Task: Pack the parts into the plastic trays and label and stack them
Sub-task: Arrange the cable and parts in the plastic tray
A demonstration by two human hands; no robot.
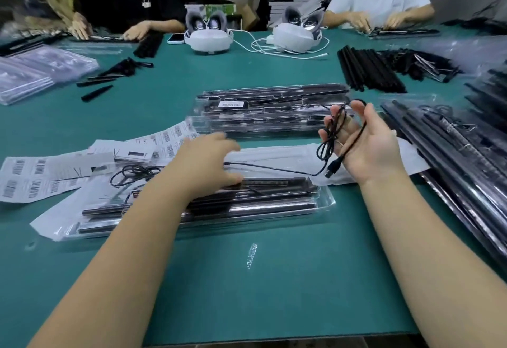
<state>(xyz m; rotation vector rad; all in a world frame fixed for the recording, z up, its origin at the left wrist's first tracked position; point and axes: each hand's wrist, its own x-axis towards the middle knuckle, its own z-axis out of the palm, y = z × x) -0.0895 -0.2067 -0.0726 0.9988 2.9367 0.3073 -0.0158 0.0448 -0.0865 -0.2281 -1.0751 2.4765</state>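
Note:
A clear plastic tray [326,202] with long black rods in it lies in front of me on the green table. My left hand [205,161] reaches over its left half, fingers bent down onto the rods, blurred. My right hand [365,142] is raised palm up at the right, with a black cable [333,133] looped over its fingers; the thumb holds the loop, and the cable's plug [333,168] hangs below. The cable trails left toward the tray. A stack of closed, labelled trays [274,111] sits behind.
Barcode label sheets [55,174] lie at the left, with a second coiled cable [134,173] on them. Loose black rods [370,70] and bagged rods [452,150] fill the right side. Empty trays [35,73] sit far left. Two people work across the table, near two headsets [208,37].

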